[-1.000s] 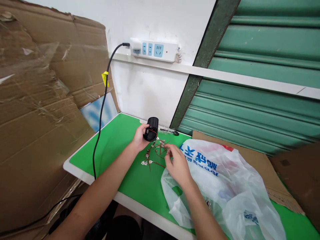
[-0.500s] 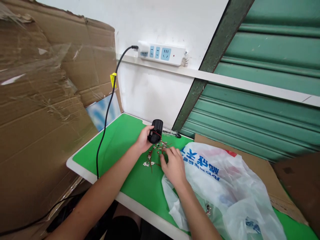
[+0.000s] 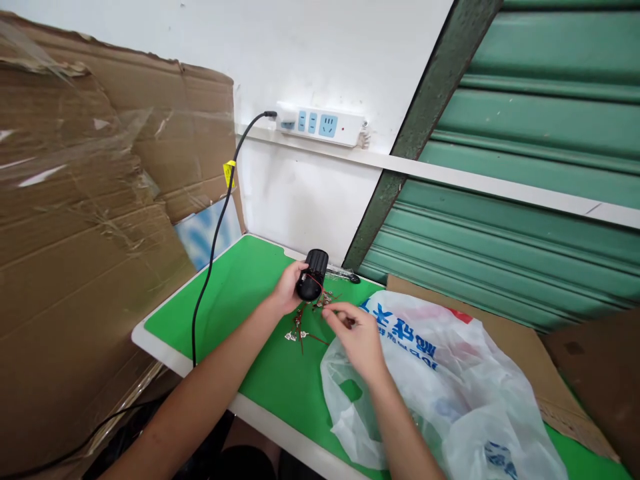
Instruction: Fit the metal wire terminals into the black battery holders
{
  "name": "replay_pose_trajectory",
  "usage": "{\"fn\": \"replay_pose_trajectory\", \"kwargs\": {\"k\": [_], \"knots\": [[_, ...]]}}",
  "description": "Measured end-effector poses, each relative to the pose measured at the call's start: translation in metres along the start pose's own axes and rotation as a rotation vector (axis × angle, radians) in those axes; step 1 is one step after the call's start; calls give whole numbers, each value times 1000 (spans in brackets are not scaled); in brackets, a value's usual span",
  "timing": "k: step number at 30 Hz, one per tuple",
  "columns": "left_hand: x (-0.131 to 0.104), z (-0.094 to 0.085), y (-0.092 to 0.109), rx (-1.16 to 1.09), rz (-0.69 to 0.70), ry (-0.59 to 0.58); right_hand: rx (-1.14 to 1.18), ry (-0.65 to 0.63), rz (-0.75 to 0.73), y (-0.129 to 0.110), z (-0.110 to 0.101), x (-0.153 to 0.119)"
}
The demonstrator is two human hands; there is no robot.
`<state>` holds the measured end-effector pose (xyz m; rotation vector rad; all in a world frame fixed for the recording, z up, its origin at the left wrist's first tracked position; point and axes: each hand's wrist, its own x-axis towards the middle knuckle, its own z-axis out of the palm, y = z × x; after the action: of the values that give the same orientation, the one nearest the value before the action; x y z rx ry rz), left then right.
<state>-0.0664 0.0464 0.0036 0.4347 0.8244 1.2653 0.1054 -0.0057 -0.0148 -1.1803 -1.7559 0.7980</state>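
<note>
My left hand (image 3: 289,288) grips a black cylindrical housing (image 3: 317,264) by its left side, tilted with one end facing me. A thin red wire (image 3: 316,276) shows across that end. Just right of the housing and a little lower, my right hand (image 3: 356,331) has its thumb and forefinger pinched together. Whatever is between those fingertips is too small to make out. Under and beside both hands, small metal pieces with reddish-brown leads (image 3: 298,327) lie scattered on the green table top (image 3: 270,360).
A crumpled white plastic bag (image 3: 450,380) covers the table's right part, over flat cardboard (image 3: 530,347). Behind the housing lies a dark object in clear wrap (image 3: 345,274). A black cable (image 3: 215,240) hangs from the wall socket strip (image 3: 325,125). Cardboard (image 3: 100,267) stands left.
My right hand's fingers have drawn from a loose spread over the small pieces into a pinch. The left hand keeps hold of the black housing. The view has shifted slightly.
</note>
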Motion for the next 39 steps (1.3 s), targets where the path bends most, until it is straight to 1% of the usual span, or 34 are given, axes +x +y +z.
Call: {"fn": "replay_pose_trajectory", "kwargs": {"k": [2, 4, 7, 9, 12, 15, 17, 21, 24, 28, 32, 34, 36, 39], "knots": [[-2, 2, -2, 14, -18, -13, 157, 82, 34, 0, -17, 1], [-5, 5, -6, 37, -26, -47, 248, 177, 66, 1, -29, 4], [-10, 9, -14, 108, -38, -137, 380, 255, 132, 4, -36, 7], [-12, 11, -19, 164, -54, -190, 477, 264, 179, 7, -35, 9], [-14, 12, -24, 215, -71, -225, 635, 257, 257, 11, -32, 10], [-13, 12, -26, 218, -80, -220, 746, 216, 317, 12, -31, 10], [-13, 12, -27, 206, -82, -210, 770, 177, 347, 12, -31, 10], [-13, 11, -27, 200, -71, -225, 727, 127, 339, 12, -30, 9], [-14, 11, -28, 203, -70, -246, 669, 154, 297, 12, -28, 9], [-16, 12, -31, 201, -96, -244, 564, 187, 245, 12, -25, 9], [-16, 13, -37, 175, -109, -252, 374, 246, 142, 14, -21, 8], [-16, 14, -39, 153, -110, -250, 304, 256, 89, 14, -20, 7], [-17, 15, -40, 135, -130, -254, 226, 240, 35, 14, -22, 5], [-19, 15, -39, 102, -203, -270, 82, 190, -54, 12, -26, 3]]}}
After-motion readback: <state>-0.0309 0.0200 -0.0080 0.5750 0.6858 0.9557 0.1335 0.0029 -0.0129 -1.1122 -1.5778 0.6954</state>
